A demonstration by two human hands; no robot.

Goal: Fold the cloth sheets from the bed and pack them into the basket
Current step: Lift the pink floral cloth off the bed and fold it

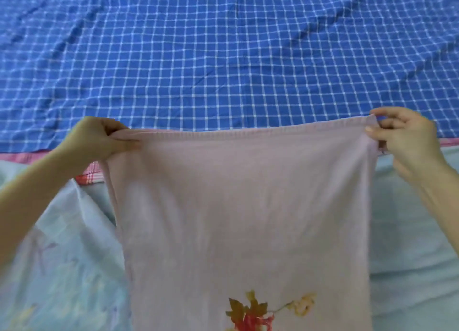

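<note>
Two hands, left hand (99, 141) and right hand (407, 141), each pinching pink cloth (243, 206) over blue checked sheet (223, 57).

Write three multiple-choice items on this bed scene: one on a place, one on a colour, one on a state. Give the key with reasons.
1. Where is the flower print on the pink cloth?
A. near its lower end
B. along its top hem
C. under the left hand

2. What colour is the checked sheet beyond the cloth?
A. green
B. blue with white lines
C. plain yellow

3. How is the pink cloth held?
A. lying loose, untouched
B. by one hand only
C. by both hands at its top corners

Key:
1. A, the flower shows near the bottom of the picture, far from the hem.
2. B, white lines cross a blue ground.
3. C, the left hand and the right hand each pinch a top corner, with the hem stretched between them.
</note>
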